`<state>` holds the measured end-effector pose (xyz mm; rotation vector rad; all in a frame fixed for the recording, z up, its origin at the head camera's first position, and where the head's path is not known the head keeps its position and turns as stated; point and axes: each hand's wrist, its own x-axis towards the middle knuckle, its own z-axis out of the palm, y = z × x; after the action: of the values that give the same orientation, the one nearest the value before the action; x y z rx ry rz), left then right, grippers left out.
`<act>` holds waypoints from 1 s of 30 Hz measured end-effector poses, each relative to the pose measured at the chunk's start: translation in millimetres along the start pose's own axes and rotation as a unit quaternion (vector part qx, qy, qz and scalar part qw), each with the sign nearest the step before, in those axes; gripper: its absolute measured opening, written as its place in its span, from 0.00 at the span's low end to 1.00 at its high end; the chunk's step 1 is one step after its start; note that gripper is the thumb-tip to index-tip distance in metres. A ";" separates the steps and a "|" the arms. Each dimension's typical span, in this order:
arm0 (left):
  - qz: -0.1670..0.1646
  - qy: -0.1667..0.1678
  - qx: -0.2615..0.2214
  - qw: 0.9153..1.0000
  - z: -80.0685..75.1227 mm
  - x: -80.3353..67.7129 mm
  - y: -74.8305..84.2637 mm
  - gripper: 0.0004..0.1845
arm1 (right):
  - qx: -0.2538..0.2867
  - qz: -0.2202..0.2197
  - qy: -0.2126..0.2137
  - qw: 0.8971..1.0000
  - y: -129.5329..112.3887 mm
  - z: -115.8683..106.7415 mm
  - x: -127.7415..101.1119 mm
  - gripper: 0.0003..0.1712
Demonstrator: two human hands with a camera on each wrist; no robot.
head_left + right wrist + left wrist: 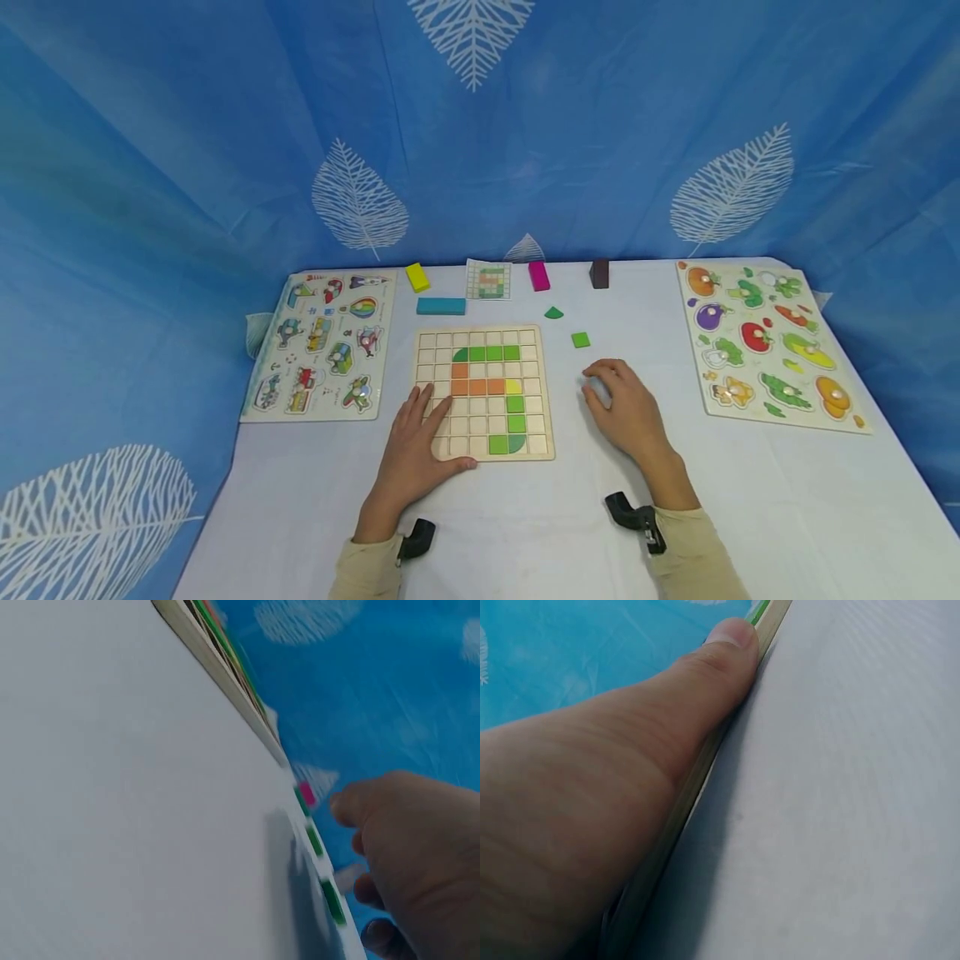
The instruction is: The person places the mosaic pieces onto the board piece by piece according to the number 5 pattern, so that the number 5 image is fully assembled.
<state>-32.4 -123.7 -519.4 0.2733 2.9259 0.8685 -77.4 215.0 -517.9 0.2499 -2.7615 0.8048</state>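
A wooden grid board (482, 456) lies in mid-table, with green, orange and yellow tiles forming an S-like shape. My left hand (412, 454) rests spread on its left side, the thumb along the near edge. In the left wrist view the thumb (712, 664) touches the board's rim (664, 836). To the board's right, my right hand (628, 412) hovers with loosely bent fingers and thumb apart, nothing visible between them. A green square tile (581, 340) lies just beyond it, and a green quarter-circle tile (553, 312) farther back. The right wrist view shows a green piece (332, 901) near the fingers.
A pattern card (488, 280) stands at the back among a yellow block (417, 277), a teal block (441, 307), a magenta block (538, 276) and a dark brown block (599, 274). A vehicle puzzle (322, 346) lies left, a vegetable puzzle (772, 346) right.
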 end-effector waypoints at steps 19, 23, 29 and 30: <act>0.010 0.017 0.000 1.000 4.8 0.4 -7.4 0.58 | -0.009 0.089 -0.009 0.996 28.2 -1.2 4.4 0.20; 0.008 0.009 0.002 1.000 5.2 0.6 -7.2 0.58 | 0.016 0.063 -0.005 0.998 20.5 1.3 3.1 0.21; 0.009 -0.001 -0.001 1.000 2.9 0.2 -5.2 0.58 | 0.059 -0.037 -0.026 0.997 -11.0 13.3 -1.6 0.20; 0.008 -0.004 -0.002 1.000 2.7 0.2 -5.1 0.58 | 0.066 -0.054 -0.033 0.996 -18.0 16.2 -3.1 0.20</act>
<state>-33.1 -126.5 -524.4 0.3002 2.9185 0.8748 -73.4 191.5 -522.9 0.4555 -2.7296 0.9672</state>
